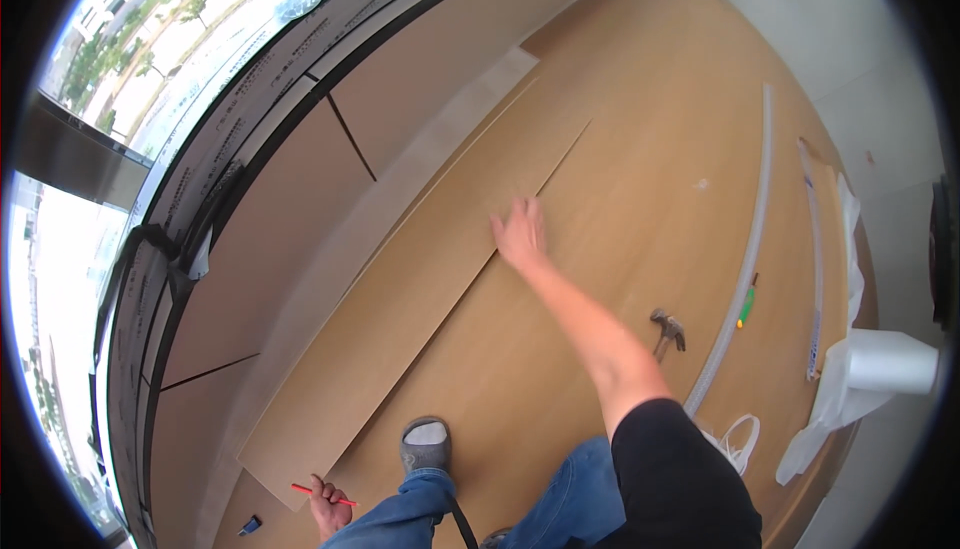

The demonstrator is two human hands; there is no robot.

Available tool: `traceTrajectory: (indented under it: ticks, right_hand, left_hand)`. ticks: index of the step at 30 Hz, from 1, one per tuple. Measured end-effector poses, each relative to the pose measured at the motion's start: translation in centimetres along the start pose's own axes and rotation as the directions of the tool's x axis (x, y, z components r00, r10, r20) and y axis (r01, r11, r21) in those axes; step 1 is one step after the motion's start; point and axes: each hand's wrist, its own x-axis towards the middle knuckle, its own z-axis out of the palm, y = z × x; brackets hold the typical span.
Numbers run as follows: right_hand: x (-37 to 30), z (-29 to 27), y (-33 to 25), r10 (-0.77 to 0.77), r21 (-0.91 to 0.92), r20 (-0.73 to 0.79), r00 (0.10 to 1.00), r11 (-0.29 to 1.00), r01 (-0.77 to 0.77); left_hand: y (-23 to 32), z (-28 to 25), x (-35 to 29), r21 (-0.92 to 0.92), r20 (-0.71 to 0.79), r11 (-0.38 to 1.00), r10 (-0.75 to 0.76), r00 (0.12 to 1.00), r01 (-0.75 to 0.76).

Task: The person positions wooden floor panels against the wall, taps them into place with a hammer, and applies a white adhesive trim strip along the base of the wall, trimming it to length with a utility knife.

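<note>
A long tan board (pixel 400 279) lies on the brown covered floor beside the window wall, running from near my feet to the far end. My right hand (pixel 520 234) reaches out to the board's right edge, its fingers spread and the fingertips at the edge. At the board's near end, my left hand (pixel 330 507) is closed around a thin red pencil or marker (pixel 303 490), which points out to both sides of the fist. My left foot, in a grey slipper (pixel 426 439), stands to the right of the board's near end.
A hammer (pixel 668 331), a green-handled screwdriver (pixel 748 304) and a long grey strip (pixel 762 189) lie on the right. Beyond them are another long strip (pixel 815 279) and a white plastic roll (pixel 890 362). A small blue tool (pixel 250 525) lies at lower left, below the window wall (pixel 240 289).
</note>
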Motion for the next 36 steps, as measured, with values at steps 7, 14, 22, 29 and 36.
traceTrajectory:
  ticks: [7, 14, 22, 29, 36]
  right_hand:
    - [-8.4, 7.3, -1.2, 0.204, 0.751, 0.480, 0.853, 0.408, -0.520]
    - [-2.6, 9.0, -6.4, 0.347, 0.984, 0.092, 0.933, 0.109, -0.138]
    - [0.5, 13.3, -2.2, 0.290, 0.852, 0.082, 0.954, 0.475, -0.218]
    - [-1.1, 13.1, -3.2, 0.071, 0.530, 0.038, 0.997, 0.844, -0.081]
    - [-10.1, 9.0, 0.1, 0.011, 0.395, 0.344, 0.939, 0.905, -0.156]
  left_hand:
    - [1.4, 2.2, 0.9, -0.014, 0.229, 0.999, 0.044, 0.972, -0.042]
    - [1.2, 7.1, -2.8, -0.086, 0.295, 0.993, 0.102, 0.950, -0.080]
    - [-0.9, 8.3, -1.0, -0.034, 0.229, 0.997, 0.071, 0.971, -0.065]
    - [0.6, 7.7, 6.2, 0.038, 0.138, 0.997, 0.055, 0.989, -0.060]
    - [1.3, 9.4, 6.8, 0.515, 0.161, 0.836, -0.313, 0.936, 0.191]
